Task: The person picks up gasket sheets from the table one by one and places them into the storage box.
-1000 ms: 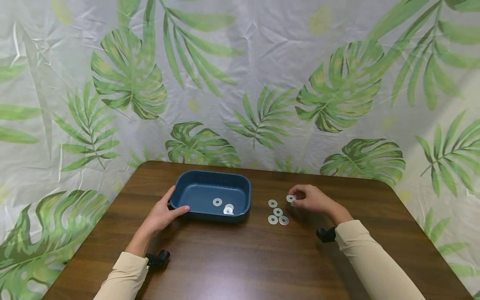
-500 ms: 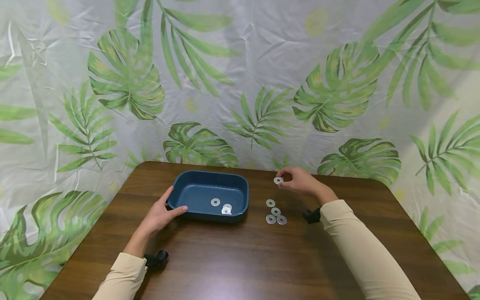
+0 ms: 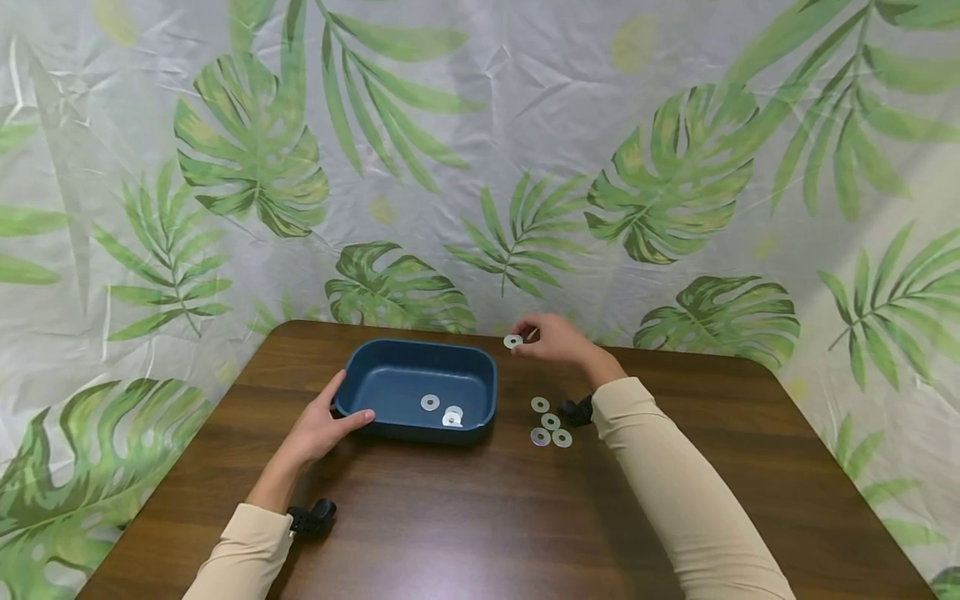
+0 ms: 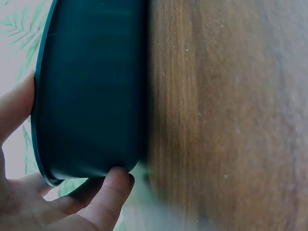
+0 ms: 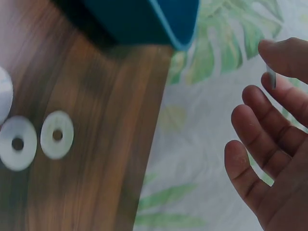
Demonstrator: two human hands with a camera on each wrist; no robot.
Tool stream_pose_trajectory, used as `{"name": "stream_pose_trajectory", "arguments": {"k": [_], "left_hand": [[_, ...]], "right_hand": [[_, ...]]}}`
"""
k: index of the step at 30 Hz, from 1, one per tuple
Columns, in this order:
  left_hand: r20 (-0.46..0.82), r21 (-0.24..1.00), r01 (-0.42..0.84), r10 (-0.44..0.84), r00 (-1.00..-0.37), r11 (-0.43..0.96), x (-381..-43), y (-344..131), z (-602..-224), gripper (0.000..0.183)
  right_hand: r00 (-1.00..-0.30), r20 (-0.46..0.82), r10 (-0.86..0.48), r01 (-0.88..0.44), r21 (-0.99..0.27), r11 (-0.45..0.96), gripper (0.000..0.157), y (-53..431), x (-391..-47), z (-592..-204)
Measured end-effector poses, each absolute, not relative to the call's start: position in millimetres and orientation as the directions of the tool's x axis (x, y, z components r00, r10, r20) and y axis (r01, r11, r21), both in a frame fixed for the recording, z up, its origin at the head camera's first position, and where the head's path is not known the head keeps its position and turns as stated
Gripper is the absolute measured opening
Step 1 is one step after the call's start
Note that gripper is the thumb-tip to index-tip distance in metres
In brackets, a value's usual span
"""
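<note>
My left hand (image 3: 315, 430) grips the left end of a dark blue rectangular plastic tub (image 3: 420, 433), thumb on the front rim. In the left wrist view its fingers (image 4: 108, 199) lie against the tub's end wall. Between thumb and fingertips, my right hand (image 3: 558, 340) pinches a flat metal washer (image 3: 508, 342), raised just right of the tub's back right corner. The right wrist view shows that held washer (image 5: 272, 78) edge-on. Inside the tub lie a washer (image 3: 430, 402) and an overlapping pair of washers (image 3: 452, 420).
Several loose washers (image 3: 551, 422) lie close together on the brown wooden table (image 3: 420, 517), right of the tub. A leaf-printed cloth (image 3: 517, 150) hangs behind the table's back edge.
My right hand has risen from beside the loose washers and moved left towards the tub, carrying the pinched washer. My left hand and the tub have stayed in place.
</note>
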State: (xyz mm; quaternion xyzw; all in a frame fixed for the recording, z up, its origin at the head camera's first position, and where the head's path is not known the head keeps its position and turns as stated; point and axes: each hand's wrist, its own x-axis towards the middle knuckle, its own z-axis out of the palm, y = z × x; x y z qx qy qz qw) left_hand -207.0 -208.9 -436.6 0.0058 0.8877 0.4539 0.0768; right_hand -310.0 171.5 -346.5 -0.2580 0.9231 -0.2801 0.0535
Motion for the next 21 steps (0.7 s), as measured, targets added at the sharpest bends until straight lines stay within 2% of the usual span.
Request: {"name": "stream_pose_trajectory", "arguments": {"k": [15,21], "left_hand": [[-0.126,0.792,-0.049,0.084,-0.988,0.609,-207.2,-209.7,-437.0,0.102],[-0.120,0.800,-0.044,0.088,-0.989,0.598,-208.8,-209.6,-437.4,0.101]], "right_hand": [[-0.851,0.078,-0.520,-0.474,-0.541,0.695,0.029,112.8,-309.7,-335.1],[-0.874,0.057,-0.482,-0.419,-0.591,0.689,0.031,97.9,-315.3,-343.7]]}}
